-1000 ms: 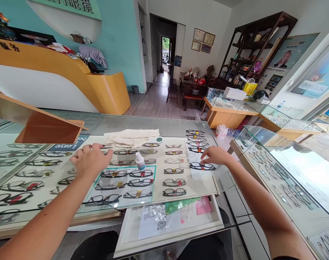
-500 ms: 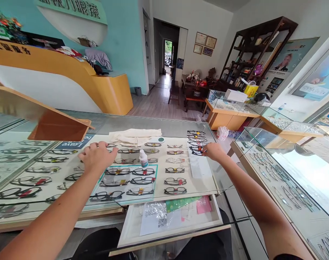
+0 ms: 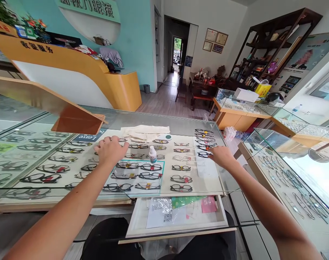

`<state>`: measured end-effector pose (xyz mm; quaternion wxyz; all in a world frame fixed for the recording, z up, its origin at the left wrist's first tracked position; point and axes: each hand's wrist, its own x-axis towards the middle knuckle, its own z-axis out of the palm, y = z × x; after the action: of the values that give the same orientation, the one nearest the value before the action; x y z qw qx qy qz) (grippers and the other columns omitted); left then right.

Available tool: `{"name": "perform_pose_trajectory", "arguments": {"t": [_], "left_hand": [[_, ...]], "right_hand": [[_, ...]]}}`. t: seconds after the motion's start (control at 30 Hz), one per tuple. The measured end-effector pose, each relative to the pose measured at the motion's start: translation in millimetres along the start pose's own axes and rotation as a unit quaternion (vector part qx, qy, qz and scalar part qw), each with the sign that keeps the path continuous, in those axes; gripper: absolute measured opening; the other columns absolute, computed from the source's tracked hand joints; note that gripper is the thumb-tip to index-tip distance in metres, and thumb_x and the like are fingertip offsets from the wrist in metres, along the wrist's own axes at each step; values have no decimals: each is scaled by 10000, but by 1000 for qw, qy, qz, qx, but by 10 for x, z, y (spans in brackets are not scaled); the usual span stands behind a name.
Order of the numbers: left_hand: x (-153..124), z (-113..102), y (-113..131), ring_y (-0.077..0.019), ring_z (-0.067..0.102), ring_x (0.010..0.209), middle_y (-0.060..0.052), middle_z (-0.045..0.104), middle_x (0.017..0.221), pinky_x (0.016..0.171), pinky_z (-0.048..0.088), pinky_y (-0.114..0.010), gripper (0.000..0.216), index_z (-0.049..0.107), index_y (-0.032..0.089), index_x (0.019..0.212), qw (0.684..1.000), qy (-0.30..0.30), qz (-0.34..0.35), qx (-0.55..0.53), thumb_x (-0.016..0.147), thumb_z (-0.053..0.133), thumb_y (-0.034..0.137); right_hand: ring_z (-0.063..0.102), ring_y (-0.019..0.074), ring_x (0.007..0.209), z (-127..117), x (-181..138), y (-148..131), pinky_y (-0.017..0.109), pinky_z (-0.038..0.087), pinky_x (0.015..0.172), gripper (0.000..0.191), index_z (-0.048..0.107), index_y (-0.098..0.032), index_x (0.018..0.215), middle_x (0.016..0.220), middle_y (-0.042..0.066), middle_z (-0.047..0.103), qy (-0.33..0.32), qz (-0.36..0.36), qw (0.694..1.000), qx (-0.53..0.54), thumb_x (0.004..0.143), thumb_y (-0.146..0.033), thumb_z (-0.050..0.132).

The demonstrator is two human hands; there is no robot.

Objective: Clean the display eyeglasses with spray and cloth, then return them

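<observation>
Near the right edge of the glass-topped display counter [image 3: 159, 117], toward its far right corner, the right hand [image 3: 222, 156] has its thumb and fingers drawn together on the right end of a pair of dark-framed glasses [image 3: 204, 154]. That pair is the nearest in a column of glasses [image 3: 204, 136] running toward the far edge; a white paper strip [image 3: 207, 169] extends from beneath it toward the near edge.

Well to the left, the left hand [image 3: 110, 150] is palm down with its fingers spread and loosely bent, holding nothing; whether its fingertips touch the glass cannot be told. Between the hands stands a small white bottle [image 3: 152, 155], upright beside the far edge of a teal-bordered sheet [image 3: 162, 180] that carries six pairs of glasses. Another column of spectacles [image 3: 181, 168] runs between this sheet and the paper strip.

Farther out, a folded cream cloth [image 3: 145, 133] lies near the counter's far edge, with a round dark-green label [image 3: 168, 137] just beside its right end. Beyond the left hand, a blue sign [image 3: 90, 137] lies near a tilted wooden stand [image 3: 77, 121].

Under the near edge, an open drawer [image 3: 132, 225] holds printed paper, clear plastic, a green packet [image 3: 184, 201] and a pink piece [image 3: 208, 204]. To the right is another glass case [image 3: 251, 155], with more eyeglasses inside.
</observation>
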<state>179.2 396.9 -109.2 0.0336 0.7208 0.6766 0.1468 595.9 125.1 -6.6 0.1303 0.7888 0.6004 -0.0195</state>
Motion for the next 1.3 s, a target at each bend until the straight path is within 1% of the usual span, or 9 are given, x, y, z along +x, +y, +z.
{"name": "perform_pose_trajectory", "arguments": {"t": [0.07, 0.13, 0.27, 0.37, 0.47, 0.63, 0.93, 1.1, 1.3], "left_hand": [[0, 11, -2, -484, 455, 1384, -317, 520, 1481, 1107, 319, -620, 656, 605, 109, 1431, 1000, -1, 2, 3, 1017, 414, 581], [-4, 20, -1, -480, 459, 1386, -315, 526, 1477, 1112, 325, -618, 648, 608, 108, 1418, 1000, 4, 5, 5, 1016, 418, 579], [-5, 35, 6, -474, 473, 1381, -301, 537, 1486, 1123, 344, -619, 636, 614, 131, 1414, 1000, 14, -2, 11, 1004, 421, 577], [-6, 32, 10, -480, 486, 1379, -296, 544, 1487, 1134, 358, -632, 643, 614, 144, 1414, 1000, 8, -6, 16, 1000, 409, 591], [-16, 14, 19, -482, 491, 1384, -296, 546, 1493, 1144, 366, -638, 639, 619, 143, 1405, 1000, 12, -4, 15, 990, 426, 589], [-31, -12, 31, -486, 507, 1379, -294, 555, 1497, 1135, 384, -647, 632, 622, 135, 1420, 1000, 18, -5, 17, 978, 456, 555], [-16, -21, 22, -464, 505, 1389, -270, 569, 1477, 1130, 401, -640, 566, 615, 143, 1399, 999, 10, -11, 43, 1008, 434, 510], [18, 8, -9, -451, 496, 1386, -238, 553, 1500, 1143, 402, -656, 556, 589, 170, 1401, 998, 1, -22, 55, 1011, 414, 524], [69, 56, -60, -446, 492, 1392, -212, 546, 1499, 1148, 408, -641, 537, 575, 202, 1378, 997, -14, -37, 72, 1001, 396, 539]], "right_hand": [[791, 324, 1048, -64, -309, -285, 360, 530, 849, 387, 734, -341, 1404, 1100, 116, 845, -4, -43, 999, 19, 1079, -499, 593], [799, 318, 980, -22, -627, -655, 367, 528, 818, 394, 758, -376, 1321, 1012, 86, 846, -41, -189, 978, 79, 1101, -577, 500], [792, 304, 887, 538, -891, -1365, 354, 508, 724, 424, 771, -285, 1255, 964, 98, 836, -170, -362, 909, 121, 1109, -478, 423], [768, 256, 899, 1214, -661, -1687, 306, 492, 676, 328, 782, -300, 1213, 998, 33, 829, -176, -339, 902, 200, 1055, -444, 533], [699, 274, 1082, 1736, -247, -1850, 366, 536, 871, 319, 753, -268, 1278, 1174, 64, 784, -51, -262, 932, 244, 1040, -384, 577], [540, 326, 1253, 2067, 485, -2016, 504, 427, 1096, 452, 607, -194, 1490, 1382, 159, 625, 101, -171, 944, 264, 1049, -260, 533], [427, 348, 1447, 2075, 1755, -1637, 529, 343, 1200, 494, 547, -155, 1554, 1590, 193, 516, 219, -4, 939, 267, 1106, -317, 417], [241, 350, 1646, 2028, 2362, -1160, 555, 217, 1308, 467, 688, -200, 1441, 1726, 112, 471, 166, 21, 954, 250, 1097, -340, 406], [227, 346, 1675, 2202, 2612, -1032, 556, 76, 1364, 508, 726, -224, 1430, 1746, 40, 472, 102, 6, 966, 237, 1115, -362, 352]]}}
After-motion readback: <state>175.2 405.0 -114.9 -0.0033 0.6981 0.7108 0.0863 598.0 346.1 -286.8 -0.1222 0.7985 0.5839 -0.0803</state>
